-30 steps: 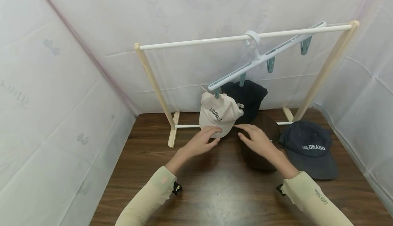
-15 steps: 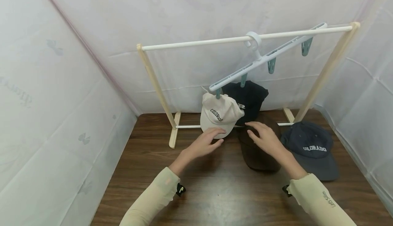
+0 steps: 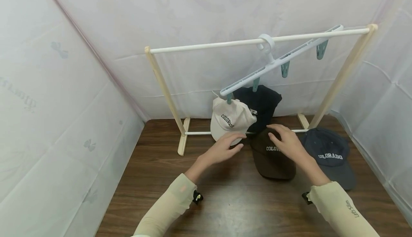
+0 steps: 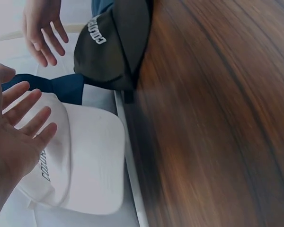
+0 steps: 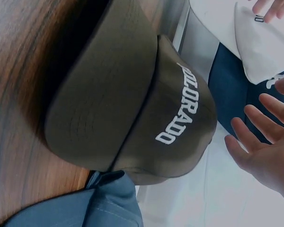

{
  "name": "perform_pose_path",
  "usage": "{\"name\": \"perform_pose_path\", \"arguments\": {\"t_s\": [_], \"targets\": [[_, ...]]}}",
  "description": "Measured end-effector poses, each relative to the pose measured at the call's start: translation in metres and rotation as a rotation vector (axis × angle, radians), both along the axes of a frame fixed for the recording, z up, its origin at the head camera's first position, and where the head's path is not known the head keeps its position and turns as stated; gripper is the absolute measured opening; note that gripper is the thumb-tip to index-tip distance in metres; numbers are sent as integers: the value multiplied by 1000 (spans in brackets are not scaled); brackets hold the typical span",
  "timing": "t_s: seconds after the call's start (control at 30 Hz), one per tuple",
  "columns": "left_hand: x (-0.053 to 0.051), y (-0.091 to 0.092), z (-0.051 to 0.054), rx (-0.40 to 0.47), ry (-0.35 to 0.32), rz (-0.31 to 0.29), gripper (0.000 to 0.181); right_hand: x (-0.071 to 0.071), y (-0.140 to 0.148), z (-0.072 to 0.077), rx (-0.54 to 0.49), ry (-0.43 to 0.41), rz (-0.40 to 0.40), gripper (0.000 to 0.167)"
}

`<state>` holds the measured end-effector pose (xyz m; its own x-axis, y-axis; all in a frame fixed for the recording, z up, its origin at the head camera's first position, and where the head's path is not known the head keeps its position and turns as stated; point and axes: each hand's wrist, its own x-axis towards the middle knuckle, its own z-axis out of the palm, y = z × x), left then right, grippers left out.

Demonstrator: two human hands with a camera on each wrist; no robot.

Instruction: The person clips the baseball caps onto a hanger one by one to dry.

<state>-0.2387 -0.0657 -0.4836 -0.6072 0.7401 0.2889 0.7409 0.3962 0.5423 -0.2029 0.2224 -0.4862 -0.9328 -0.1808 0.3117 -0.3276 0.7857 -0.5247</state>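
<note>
A white cap [image 3: 226,117] hangs from the lowest clip of a pale blue clip hanger [image 3: 273,63], which tilts down to the left. In the head view my left hand [image 3: 222,149] is in front of its brim, fingers loosely bent and holding nothing. My right hand [image 3: 288,142] hovers over the brown cap [image 3: 273,161] on the table; in the right wrist view that brown cap [image 5: 175,118] stands apart from my spread fingers. Behind the white cap is a black cap [image 3: 265,102], partly hidden; whether a clip grips it I cannot tell.
A navy cap [image 3: 326,154] lies at the right of the wooden table [image 3: 154,183]. The hanger hooks over the white bar [image 3: 209,44] of a rack with wooden posts [image 3: 164,90]. Two clips on its raised right half hold nothing. White cloth walls [image 3: 206,11] enclose the table.
My right hand has moved right, from beside the white cap to over the brown cap, uncovering some of its lettering. My left hand has drifted slightly right. The caps stay in place.
</note>
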Motion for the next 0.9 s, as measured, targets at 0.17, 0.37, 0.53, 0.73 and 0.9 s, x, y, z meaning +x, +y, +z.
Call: {"name": "perform_pose_path", "arguments": {"t_s": [0.17,0.37,0.53,0.73,0.9], "targets": [[0,12,3,13,0,-14,38,-1,6,-2,3,13,-24,38],[-3,25,2,50,-9,-39,35,-3,11,2,-15,30,-54,39],[-5,35,-2,51,-15,-63,35,-6,14,6,-23,38,-88,40],[-6,45,-4,35,-50,-39,37,-5,18,7,-24,45,-96,39],[-8,57,-2,11,-139,2,38,-6,21,5,-30,37,-97,39]]}}
